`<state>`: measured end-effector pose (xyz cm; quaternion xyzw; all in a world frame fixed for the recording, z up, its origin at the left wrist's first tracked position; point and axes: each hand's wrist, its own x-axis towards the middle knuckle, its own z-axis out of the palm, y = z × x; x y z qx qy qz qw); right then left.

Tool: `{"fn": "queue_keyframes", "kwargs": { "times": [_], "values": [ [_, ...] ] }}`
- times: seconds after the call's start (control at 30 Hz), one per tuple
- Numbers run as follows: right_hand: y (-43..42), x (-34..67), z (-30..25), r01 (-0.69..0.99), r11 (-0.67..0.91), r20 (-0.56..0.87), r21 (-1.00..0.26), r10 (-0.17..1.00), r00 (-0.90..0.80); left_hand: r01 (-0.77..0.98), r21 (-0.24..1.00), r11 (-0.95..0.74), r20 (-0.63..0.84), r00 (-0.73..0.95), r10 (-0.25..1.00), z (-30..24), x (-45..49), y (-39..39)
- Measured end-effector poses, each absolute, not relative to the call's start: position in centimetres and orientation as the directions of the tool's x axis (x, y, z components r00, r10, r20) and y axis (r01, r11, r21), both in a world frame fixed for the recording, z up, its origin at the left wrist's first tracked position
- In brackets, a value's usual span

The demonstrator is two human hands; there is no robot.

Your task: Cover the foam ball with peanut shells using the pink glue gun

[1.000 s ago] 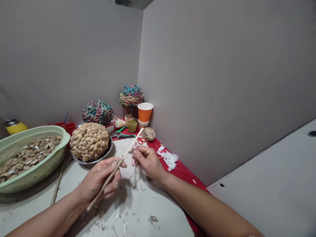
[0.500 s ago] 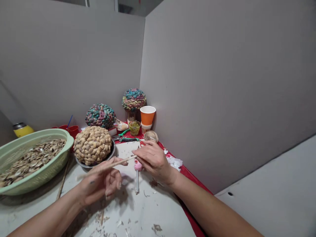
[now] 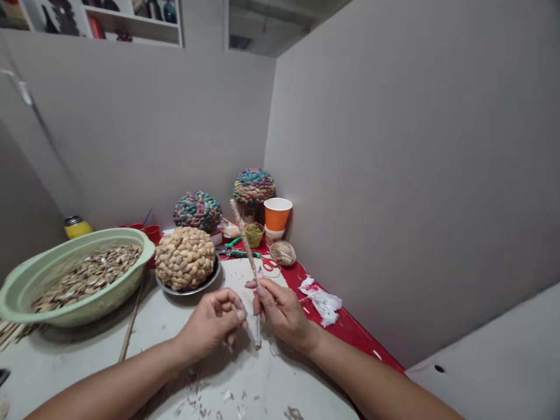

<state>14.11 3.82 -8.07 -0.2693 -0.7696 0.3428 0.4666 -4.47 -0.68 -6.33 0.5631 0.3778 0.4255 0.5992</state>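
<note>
My right hand [image 3: 280, 312] pinches a thin wooden stick [image 3: 243, 236] near its lower end, and the stick stands almost upright, leaning a little left. My left hand [image 3: 213, 324] is curled just left of it with fingertips bent in; I cannot see anything in them. Between the hands lies a slim white tool [image 3: 258, 333] on the pale work surface [image 3: 87, 350], amid shavings [image 3: 227, 396].
A green basin [image 3: 26, 291] of shell pieces sits at left. A peanut-shell ball [image 3: 185, 265] rests on a metal plate, with two painted shell balls [image 3: 198, 210], an orange cup [image 3: 277, 214], pliers, red scissors [image 3: 271, 265], a twine ball [image 3: 282, 253] and crumpled tissue [image 3: 322, 302] behind. Another stick [image 3: 130, 324] lies at left.
The stick has passed from my left hand to my right and swung from lying across to almost upright. My left hand has let go and curled. The view has tilted upward.
</note>
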Motion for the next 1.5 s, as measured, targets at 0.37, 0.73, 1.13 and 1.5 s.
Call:
{"fn": "queue_keyframes", "kwargs": {
  "times": [0.37,0.73,1.13,1.5],
  "values": [
    [3.0,14.2,-9.7,0.021,0.716,0.665,-0.698,0.659,-0.352,0.331,0.659,-0.675,0.41,0.594,0.692,-8.9,-4.6,-2.4],
    [2.0,15.5,-8.9,0.014,0.837,0.78,-0.548,0.516,-0.354,0.379,0.393,-0.838,0.326,0.794,0.513,-6.7,-3.9,-4.7],
    [1.6,15.7,-7.9,0.056,0.945,0.905,-0.322,0.324,-0.276,0.739,0.491,-0.461,0.159,0.444,0.882,1.0,-10.3,-7.4],
    [2.0,14.4,-5.6,-0.456,0.48,0.554,-0.75,0.832,-0.035,0.937,0.262,0.23,0.04,-0.248,0.968,-4.0,-21.5,-5.7]
  ]
}}
